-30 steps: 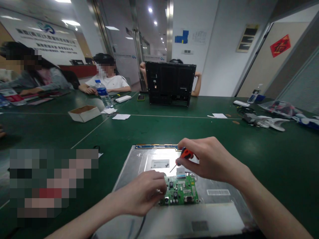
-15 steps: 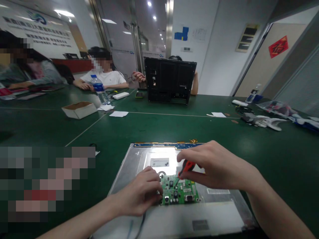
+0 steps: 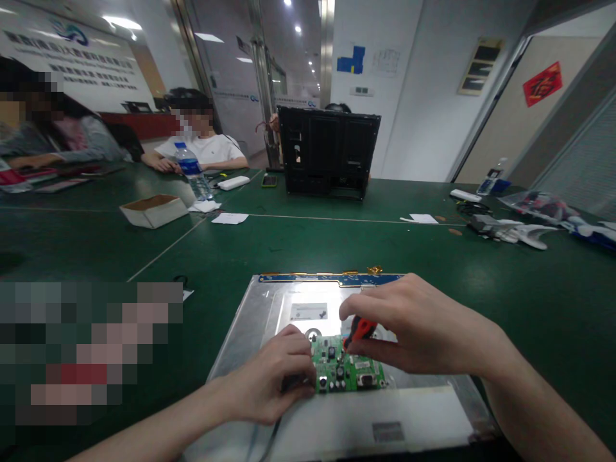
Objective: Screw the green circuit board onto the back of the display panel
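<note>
A silver metal display panel (image 3: 298, 301) lies flat on the green table (image 3: 312, 250) in front of me, with a small green circuit board (image 3: 349, 372) on its middle. My right hand (image 3: 418, 330) is closed round a small screwdriver with a red and black handle (image 3: 359, 328), its tip pointing down at the board's upper edge. My left hand (image 3: 269, 382) is curled with its fingertips pressed against the board's left edge. A blue strip (image 3: 327, 279) runs along the panel's far edge.
A black monitor back cover (image 3: 330, 154) stands upright at the table's far side. A cardboard box (image 3: 153, 210), a water bottle (image 3: 192, 172) and paper slips lie to the left. Other people sit at the far left. Cables and plastic parts (image 3: 510, 230) lie at the right.
My right hand came down and toward me, bringing the screwdriver from above the panel onto the circuit board. My left hand stayed at the board's left edge.
</note>
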`<state>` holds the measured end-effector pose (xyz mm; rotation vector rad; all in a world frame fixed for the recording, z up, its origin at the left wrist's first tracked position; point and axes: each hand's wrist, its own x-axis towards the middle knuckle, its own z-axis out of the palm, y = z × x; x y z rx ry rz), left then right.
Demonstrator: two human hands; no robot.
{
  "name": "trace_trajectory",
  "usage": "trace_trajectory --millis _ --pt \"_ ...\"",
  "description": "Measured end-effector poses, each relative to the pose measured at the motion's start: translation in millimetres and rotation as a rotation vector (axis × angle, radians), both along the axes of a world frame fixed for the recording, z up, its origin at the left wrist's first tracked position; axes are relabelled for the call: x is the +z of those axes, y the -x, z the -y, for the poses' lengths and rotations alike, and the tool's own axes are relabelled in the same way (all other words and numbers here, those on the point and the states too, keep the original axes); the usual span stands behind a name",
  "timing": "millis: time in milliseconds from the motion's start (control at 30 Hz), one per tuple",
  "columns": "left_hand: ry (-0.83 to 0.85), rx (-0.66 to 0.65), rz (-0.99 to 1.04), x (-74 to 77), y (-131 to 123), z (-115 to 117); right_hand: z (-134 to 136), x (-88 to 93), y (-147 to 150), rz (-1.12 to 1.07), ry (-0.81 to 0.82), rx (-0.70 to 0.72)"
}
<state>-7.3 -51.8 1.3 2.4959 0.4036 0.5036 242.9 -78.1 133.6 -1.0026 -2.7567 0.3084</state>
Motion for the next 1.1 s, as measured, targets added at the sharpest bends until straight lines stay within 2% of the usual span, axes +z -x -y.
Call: trace_trajectory --millis 267,700,1100 --pt "-0.013 -0.010 -0.025 -3.0 0.3 -1.2 -0.7 -3.0 3.8 0.014 -0.019 0.023" --pt "-0.078 -0.026 -0.041 0.8 -1.1 0.9 -1.1 -4.3 4.6 0.021 -0.037 0.042" --pt "-0.047 -0.033 -0.002 5.2 -1.6 1.5 0.1 -4.8 5.8 0.016 -0.062 0.049"
